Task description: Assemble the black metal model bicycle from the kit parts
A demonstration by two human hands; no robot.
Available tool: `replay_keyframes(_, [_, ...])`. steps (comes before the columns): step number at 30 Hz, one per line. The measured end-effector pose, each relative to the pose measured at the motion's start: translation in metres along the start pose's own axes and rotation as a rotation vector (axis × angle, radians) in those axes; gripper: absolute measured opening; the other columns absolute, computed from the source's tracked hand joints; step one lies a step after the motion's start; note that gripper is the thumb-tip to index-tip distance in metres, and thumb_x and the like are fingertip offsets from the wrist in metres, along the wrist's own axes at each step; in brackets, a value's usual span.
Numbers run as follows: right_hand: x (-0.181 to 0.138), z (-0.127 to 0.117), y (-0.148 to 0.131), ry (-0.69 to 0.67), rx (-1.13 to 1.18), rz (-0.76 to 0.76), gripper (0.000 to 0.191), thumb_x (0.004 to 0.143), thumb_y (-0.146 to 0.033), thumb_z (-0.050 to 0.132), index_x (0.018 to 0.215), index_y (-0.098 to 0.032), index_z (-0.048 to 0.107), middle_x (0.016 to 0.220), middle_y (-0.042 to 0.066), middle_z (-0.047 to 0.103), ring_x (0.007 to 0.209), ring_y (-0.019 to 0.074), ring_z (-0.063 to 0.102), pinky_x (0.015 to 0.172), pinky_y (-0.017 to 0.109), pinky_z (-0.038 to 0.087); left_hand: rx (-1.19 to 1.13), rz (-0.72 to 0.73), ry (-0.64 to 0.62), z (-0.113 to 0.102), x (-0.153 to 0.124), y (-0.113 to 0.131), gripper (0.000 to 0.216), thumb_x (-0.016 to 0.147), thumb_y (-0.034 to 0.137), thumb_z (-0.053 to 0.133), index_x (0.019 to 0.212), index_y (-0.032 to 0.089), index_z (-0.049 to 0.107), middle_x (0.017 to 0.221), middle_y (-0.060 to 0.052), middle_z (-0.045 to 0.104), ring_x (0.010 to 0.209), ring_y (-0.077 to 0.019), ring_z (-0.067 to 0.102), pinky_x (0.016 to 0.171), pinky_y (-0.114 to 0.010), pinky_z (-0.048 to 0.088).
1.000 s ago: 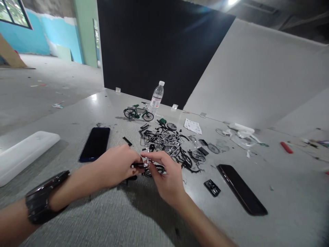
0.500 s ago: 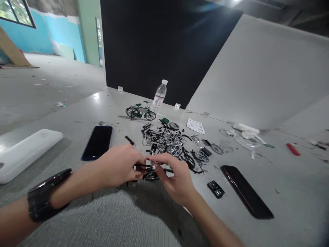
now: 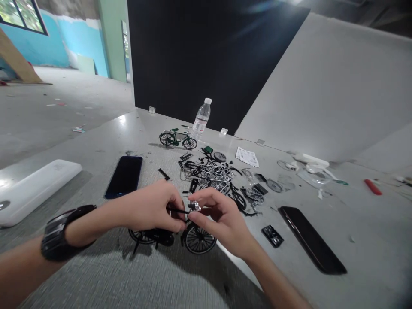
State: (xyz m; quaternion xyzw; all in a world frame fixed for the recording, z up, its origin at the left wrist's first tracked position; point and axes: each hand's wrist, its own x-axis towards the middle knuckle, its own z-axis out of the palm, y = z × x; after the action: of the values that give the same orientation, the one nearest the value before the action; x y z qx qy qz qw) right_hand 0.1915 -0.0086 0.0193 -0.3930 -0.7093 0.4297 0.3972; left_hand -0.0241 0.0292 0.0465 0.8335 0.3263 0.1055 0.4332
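A small black model bicycle point(image 3: 193, 237) stands on the grey table in front of me, its two spoked wheels showing below my hands. My left hand point(image 3: 153, 207), with a dark watch on the wrist, is closed round the bicycle's frame from the left. My right hand point(image 3: 219, 219) pinches a small silver part point(image 3: 193, 206) at the bicycle's handlebar end, fingertips almost touching the left hand's. Just beyond my hands lies a pile of loose black and silver bicycle parts point(image 3: 216, 176).
A finished green model bicycle point(image 3: 177, 138) and a water bottle point(image 3: 201, 118) stand farther back. One dark phone point(image 3: 124, 176) lies left, another point(image 3: 311, 243) right. A white case point(image 3: 35, 189) sits far left. A small black block point(image 3: 272, 235), an instruction sheet point(image 3: 247, 157), plastic bags and a red tool point(image 3: 372, 186) lie right.
The view has shifted and the black bicycle's wheels now show below my hands. Both hands stay closed on it, slightly raised above the table.
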Motion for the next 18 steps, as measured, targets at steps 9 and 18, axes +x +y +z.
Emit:
replay_keyframes(9, [-0.0005, -0.0052, 0.0015, -0.109, 0.038, 0.066, 0.018, 0.090, -0.031, 0.072, 0.107, -0.027, 0.070, 0.090, 0.000, 0.068, 0.076, 0.0128, 0.063, 0.068, 0.027, 0.054, -0.027, -0.031, -0.032, 0.0016, 0.0012, 0.0001, 0.023, 0.078, 0.026, 0.066, 0.059, 0.016, 0.057, 0.054, 0.007, 0.036, 0.051, -0.0087, 0.032, 0.047, -0.024, 0.024])
replay_keyframes(18, [-0.0021, -0.0070, 0.0012, -0.126, 0.132, 0.076, 0.017, 0.088, -0.025, 0.075, 0.104, -0.026, 0.070, 0.094, 0.000, 0.071, 0.084, 0.0118, 0.067, 0.073, 0.024, 0.054, -0.058, -0.048, -0.063, 0.0026, 0.0009, 0.0005, 0.029, 0.078, 0.030, 0.068, 0.057, 0.016, 0.053, 0.054, 0.007, 0.034, 0.051, -0.0091, 0.031, 0.047, -0.024, 0.024])
